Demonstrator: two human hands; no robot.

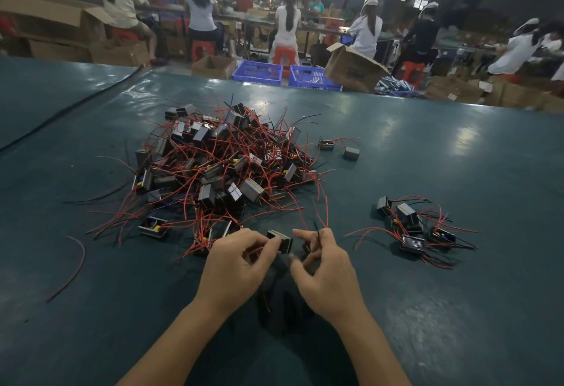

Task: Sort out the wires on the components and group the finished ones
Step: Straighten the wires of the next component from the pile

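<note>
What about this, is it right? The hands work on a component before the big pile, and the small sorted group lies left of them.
No: the head view shows the small sorted group right of the hands. Otherwise yes: left hand grips a component, right hand pinches wires, before the big pile.

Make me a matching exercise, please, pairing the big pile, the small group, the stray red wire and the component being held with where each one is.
Things:
1. big pile
2. small group
3. stray red wire
4. held component

Places:
A. right side of the table
B. between the left hand and the right hand
C. left side of the table, alone
D. centre of the table

Pairs: 1-D, 2-A, 3-C, 4-B
</note>
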